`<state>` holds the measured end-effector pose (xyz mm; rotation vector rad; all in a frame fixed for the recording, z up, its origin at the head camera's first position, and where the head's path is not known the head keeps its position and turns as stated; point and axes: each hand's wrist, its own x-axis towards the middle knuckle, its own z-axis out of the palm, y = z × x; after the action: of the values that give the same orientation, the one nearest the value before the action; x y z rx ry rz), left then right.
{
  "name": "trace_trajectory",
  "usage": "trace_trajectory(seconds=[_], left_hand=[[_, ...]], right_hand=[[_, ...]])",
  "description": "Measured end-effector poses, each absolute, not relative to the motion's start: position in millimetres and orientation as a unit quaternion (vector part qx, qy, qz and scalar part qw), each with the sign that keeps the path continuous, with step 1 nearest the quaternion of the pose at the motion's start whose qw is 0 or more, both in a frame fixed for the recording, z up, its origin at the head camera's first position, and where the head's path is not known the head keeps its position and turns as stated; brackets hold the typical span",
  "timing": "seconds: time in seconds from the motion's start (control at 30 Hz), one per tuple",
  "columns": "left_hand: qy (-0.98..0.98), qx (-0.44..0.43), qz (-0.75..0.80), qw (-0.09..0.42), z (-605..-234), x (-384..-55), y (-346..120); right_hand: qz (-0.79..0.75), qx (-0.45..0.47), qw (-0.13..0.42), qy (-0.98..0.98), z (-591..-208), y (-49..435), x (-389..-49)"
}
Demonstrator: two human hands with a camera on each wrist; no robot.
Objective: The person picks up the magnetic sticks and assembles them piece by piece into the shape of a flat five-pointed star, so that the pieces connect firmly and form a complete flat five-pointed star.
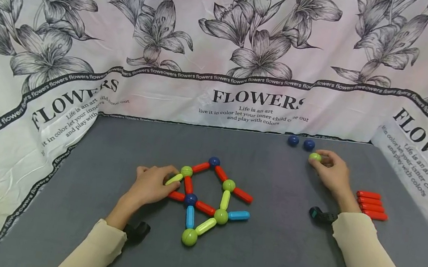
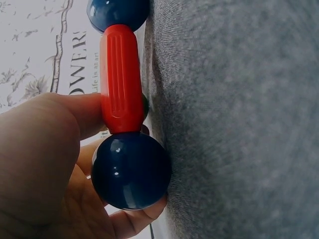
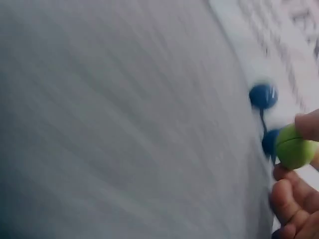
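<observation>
A flat frame of magnetic rods and balls lies mid-table, with red rods, yellow-green rods, blue rods (image 1: 239,215), green balls (image 1: 221,216) and blue balls (image 1: 190,200). My left hand (image 1: 153,185) grips its left side. In the left wrist view the thumb lies against a red rod (image 2: 121,77), and fingers curl behind the blue ball (image 2: 131,170) at its end. From the head view that ball is hidden by the hand. A yellow-green rod (image 1: 174,179) runs by the fingertips. At the table's far right, my right hand (image 1: 331,172) pinches a loose green ball (image 3: 294,147) between thumb and fingers.
Two loose blue balls (image 1: 293,140) sit by the table's back edge, just left of the right hand. Several red rods (image 1: 370,207) lie in a row near the right wrist. A flower-printed cloth (image 1: 170,96) rises behind the grey table (image 1: 270,258).
</observation>
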<state>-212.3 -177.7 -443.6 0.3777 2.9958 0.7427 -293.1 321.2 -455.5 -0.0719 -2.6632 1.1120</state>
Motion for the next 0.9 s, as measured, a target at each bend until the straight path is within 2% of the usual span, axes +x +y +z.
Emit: trace_trajectory(seconds=[0.13,0.3,0.43,0.67,0.9], left_hand=[[0.962,0.125,0.242,0.013,-442.7,-212.2,-177.9],[0.961,0.132,0.242,0.008,-441.6,-213.8,-177.6],[0.963,0.13,0.236,0.008,-440.6,-215.4,-178.0],[0.964,0.129,0.234,0.01,-440.3,-214.2,-177.9],[0.963,0.128,0.236,0.009,-442.7,-212.1,-178.0]], right_hand=[[0.428,0.053,0.087,-0.898,-454.6,294.7,-270.1],[0.479,0.211,0.004,-0.852,-459.1,260.9,-238.5],[0.477,0.303,-0.037,-0.825,-464.6,241.8,-223.4],[0.453,0.355,-0.025,-0.818,-468.2,225.2,-214.2],[0.364,0.325,-0.019,-0.873,-465.5,217.2,-205.9]])
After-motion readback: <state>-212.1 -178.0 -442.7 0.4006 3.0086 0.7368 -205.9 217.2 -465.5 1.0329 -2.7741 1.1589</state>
